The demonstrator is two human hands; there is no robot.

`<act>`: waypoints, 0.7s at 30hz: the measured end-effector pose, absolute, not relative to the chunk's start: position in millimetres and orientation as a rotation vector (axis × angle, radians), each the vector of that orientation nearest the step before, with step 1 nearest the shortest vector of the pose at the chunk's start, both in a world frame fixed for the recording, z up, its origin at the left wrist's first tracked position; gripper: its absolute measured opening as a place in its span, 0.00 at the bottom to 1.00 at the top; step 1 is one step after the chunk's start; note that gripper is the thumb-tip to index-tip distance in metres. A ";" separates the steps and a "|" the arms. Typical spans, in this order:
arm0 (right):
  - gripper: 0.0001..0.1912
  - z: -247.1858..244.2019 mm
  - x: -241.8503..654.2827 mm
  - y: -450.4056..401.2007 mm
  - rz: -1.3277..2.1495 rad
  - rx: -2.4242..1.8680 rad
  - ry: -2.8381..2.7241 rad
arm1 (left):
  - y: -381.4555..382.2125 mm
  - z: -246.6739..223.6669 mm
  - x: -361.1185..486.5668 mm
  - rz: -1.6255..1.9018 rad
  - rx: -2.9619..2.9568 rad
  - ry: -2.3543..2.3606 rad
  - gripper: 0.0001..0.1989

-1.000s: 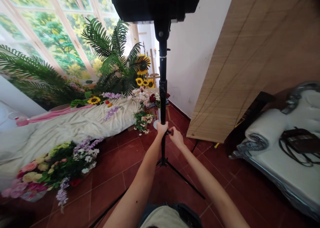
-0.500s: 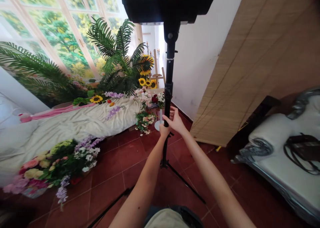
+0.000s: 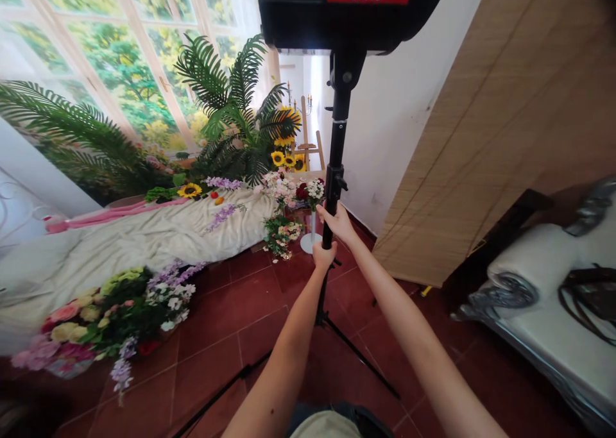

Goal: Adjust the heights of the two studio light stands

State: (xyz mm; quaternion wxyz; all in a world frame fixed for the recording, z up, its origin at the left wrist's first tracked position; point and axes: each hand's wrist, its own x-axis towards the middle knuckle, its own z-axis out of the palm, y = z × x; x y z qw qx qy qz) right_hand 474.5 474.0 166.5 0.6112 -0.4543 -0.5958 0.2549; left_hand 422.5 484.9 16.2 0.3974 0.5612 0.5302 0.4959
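A black light stand (image 3: pixel 337 146) rises in front of me, tilted slightly, with its thin legs spread on the floor. On its top sits a black studio light (image 3: pixel 356 24) with a red ZHEYU label, cut off by the upper edge of the view. My left hand (image 3: pixel 325 256) is wrapped round the pole at the lower grip. Just above it, my right hand (image 3: pixel 338 221) grips the same pole, its fingers partly hidden behind it. A black clamp with a knob (image 3: pixel 339 180) sits on the pole above both hands.
To the left, a bench with cream cloth (image 3: pixel 235 229) carries flowers. A flower arrangement (image 3: pixel 101 316) stands in front of it. A bamboo blind (image 3: pixel 443 168) hangs at right, near a white sofa (image 3: pixel 543 284) with a dark bag (image 3: pixel 594 297). Red tiles (image 3: pixel 216 335) cover the floor.
The studio light and upper pole have shifted right in view. My right hand has closed round the pole, where its fingers were more spread before. My left hand stays on the pole.
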 end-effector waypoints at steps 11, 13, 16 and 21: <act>0.20 146.8 467.9 464.5 0.464 -1.196 -1.279 | 480.6 23.5 419.3 1.322 1.322 1.200 0.10; 0.20 134.6 464.5 461.7 0.429 -1.216 -1.245 | 480.7 23.3 418.8 1.336 1.307 1.165 0.08; 0.19 114.6 464.2 463.0 0.432 -1.203 -1.233 | 481.5 21.1 418.4 1.349 1.333 1.119 0.05; 0.15 98.2 478.2 475.0 0.574 -1.090 -1.363 | 480.9 20.2 418.9 1.325 1.342 1.154 0.05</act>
